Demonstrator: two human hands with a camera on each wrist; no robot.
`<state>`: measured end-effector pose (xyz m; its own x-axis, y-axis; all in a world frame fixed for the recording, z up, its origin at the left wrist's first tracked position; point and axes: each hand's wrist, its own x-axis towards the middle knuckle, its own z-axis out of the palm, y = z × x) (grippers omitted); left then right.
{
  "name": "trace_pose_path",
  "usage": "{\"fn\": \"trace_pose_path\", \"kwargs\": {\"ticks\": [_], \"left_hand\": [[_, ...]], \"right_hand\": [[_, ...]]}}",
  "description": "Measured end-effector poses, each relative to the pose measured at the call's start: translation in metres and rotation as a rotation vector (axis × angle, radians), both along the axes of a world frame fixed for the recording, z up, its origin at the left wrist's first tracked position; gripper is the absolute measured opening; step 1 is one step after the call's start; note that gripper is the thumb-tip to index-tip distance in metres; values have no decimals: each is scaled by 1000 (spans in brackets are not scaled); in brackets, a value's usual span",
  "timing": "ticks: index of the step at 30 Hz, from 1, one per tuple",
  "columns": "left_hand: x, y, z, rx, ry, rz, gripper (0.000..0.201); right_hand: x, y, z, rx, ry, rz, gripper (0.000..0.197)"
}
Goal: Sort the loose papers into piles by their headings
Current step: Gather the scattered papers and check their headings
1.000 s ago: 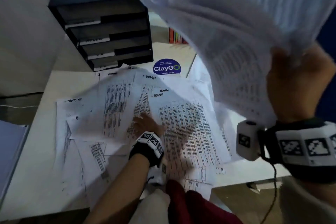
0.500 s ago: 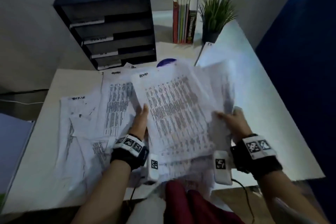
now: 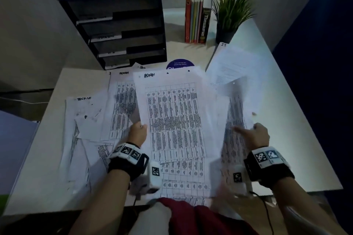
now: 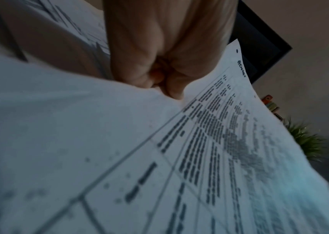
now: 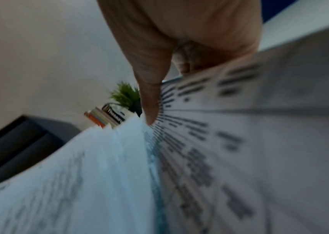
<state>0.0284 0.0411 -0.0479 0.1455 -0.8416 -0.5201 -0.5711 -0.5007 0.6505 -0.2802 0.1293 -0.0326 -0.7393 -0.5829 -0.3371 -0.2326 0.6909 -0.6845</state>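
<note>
Spanning most of the frame, a pale desk [image 3: 267,101] carries the sorting job, its surface littered with loose papers [image 3: 86,129] fanned out so their handwritten headings stay readable along the top edges. At the back left a black tray stack [image 3: 118,30] with 4 visible slots stands with its openings toward the person, probably the destination for finished piles; a row of books [image 3: 196,19] and a potted plant [image 3: 231,15] sit behind, clear of the work. In the middle, a bundle of table-printed sheets [image 3: 172,120] headed "ADMIN" is raised off the desk and tilted toward the face, seemingly so the heading can be checked. The left hand [image 3: 138,132] pinches the bundle's left edge, thumb on top, fingers curled beneath. The right hand [image 3: 257,134] grips a second sheaf [image 3: 236,118] at the right, thumb pressed on the printed face, remaining fingers hidden behind the paper. A sheet marked "IT" [image 3: 229,63] lies apart to the right, suggesting a separate pile begun.
</note>
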Motion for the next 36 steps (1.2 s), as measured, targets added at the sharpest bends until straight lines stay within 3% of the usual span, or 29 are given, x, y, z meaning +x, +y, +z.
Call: {"fn": "trace_pose_path", "kwargs": {"ticks": [3,8,11,13,15,18,20,23,26,29,31,36], "left_hand": [[-6,4,-2,14,88,41,32],[-19,7,-4,-3,170,142,28],[-22,4,-7,-26,134,175,26],[-25,2,-10,-45,80,118,28],[-27,4,-10,-39,14,16,26],[-26,6,-6,-27,16,-47,29],[-22,5,0,-17,161,-17,32],[-24,4,29,-17,568,95,50],[-33,-7,76,-149,763,86,34],[-37,-19,119,-327,1008,65,30],[-36,-24,138,-443,1029,44,20],[-31,-23,144,-598,908,7,51]], "right_hand": [[4,-4,-11,-26,-33,46,57],[25,-5,-14,-80,-271,277,33],[32,-6,-8,-95,-382,262,54],[35,-7,-1,-103,-454,252,55],[36,-9,3,-129,-449,358,44],[38,-13,15,-197,-268,481,28],[35,-14,28,-261,-246,513,12],[30,-19,61,-454,-339,567,17],[28,-25,101,-621,-319,628,8],[26,-30,131,-770,-287,576,14],[29,-33,144,-845,-252,555,19],[38,-28,137,-928,-295,520,50]]}}
